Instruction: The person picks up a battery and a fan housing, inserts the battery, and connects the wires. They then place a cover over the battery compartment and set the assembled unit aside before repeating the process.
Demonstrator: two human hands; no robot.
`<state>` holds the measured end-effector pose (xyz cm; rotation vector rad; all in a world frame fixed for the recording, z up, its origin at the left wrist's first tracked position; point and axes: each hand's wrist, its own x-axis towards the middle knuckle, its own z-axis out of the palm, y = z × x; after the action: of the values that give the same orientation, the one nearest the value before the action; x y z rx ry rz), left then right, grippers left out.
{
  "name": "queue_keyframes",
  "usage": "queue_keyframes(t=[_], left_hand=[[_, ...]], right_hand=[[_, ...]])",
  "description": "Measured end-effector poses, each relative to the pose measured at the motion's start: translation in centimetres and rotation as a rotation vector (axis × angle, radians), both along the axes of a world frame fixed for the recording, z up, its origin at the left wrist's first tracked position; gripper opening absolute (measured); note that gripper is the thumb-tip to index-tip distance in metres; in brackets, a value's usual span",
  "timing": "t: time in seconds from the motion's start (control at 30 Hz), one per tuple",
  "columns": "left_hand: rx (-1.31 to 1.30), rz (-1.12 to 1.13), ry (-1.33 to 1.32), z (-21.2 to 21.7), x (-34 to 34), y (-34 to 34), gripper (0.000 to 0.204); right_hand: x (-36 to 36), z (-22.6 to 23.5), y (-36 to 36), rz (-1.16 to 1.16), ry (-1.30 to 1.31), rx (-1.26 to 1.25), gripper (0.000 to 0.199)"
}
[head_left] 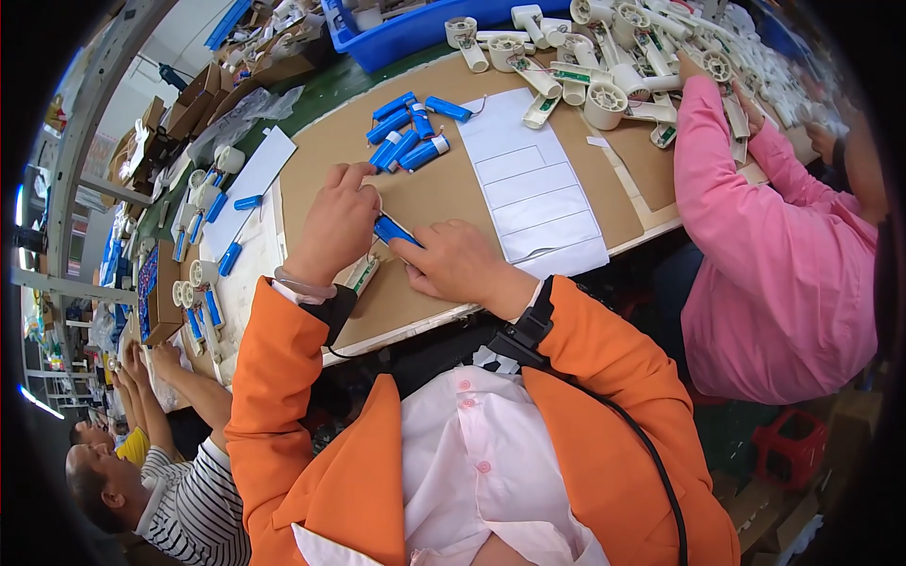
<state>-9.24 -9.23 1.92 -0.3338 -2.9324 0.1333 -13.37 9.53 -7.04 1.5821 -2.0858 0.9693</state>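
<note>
My right hand (458, 262) pinches a blue cylindrical battery (396, 231) between thumb and fingers, low over the brown cardboard. Close on its left, my left hand (337, 222) is curled, its fingertips near the battery's far end. Under that palm sticks out a white fan housing (362, 274) with a green circuit board; the hand wraps around it and hides most of it. Farther off, several blue batteries (401, 140) with thin wires lie in a loose group. A white printed sheet (538, 189) with ruled boxes lies to the right of my hands.
White fan housings (604, 104) are heaped at the far right, where a co-worker in a pink sleeve (722, 179) handles them. A blue bin (377, 42) stands at the back. More housings and batteries (226, 257) lie left, near another person in stripes (198, 500). A red stool (791, 445) stands below right.
</note>
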Motion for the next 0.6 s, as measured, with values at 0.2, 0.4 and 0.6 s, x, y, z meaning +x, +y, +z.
queue_keyframes(t=[0.2,0.4,0.6], left_hand=[[-0.060,-0.006,0.061,-0.28,0.10,0.16,0.004],[-0.049,0.031,-0.025,0.07,0.17,-0.10,0.005],[-0.061,0.053,-0.071,0.42,-0.03,0.06,0.006]], right_hand=[[0.01,0.02,-0.04,-0.007,0.001,0.020,0.033],[-0.03,-0.11,-0.13,0.002,0.004,0.015,0.034],[0.06,0.08,-0.04,-0.009,-0.009,0.022,0.034]])
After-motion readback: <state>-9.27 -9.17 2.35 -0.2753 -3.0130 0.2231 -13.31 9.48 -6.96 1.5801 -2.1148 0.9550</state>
